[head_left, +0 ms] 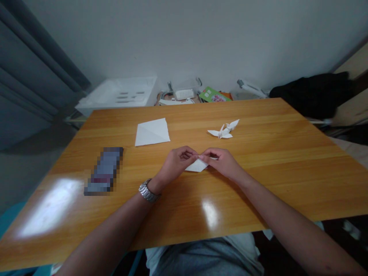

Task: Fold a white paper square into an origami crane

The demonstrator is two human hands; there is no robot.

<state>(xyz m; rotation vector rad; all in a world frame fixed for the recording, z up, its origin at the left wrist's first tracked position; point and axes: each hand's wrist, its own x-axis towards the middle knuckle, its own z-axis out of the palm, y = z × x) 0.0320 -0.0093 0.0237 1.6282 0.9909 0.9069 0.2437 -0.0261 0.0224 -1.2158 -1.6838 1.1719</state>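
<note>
Fingertips of our left hand and right hand meet pinched shut on the folded paper, whose point lies counter-flat between them, both hands equally near.

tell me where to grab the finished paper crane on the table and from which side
Probably best pinched at the raised body of the paper crane, coming straight down from above. Its thin wings spread flat to left and right over the table, so a side approach would likely crush them.
</note>
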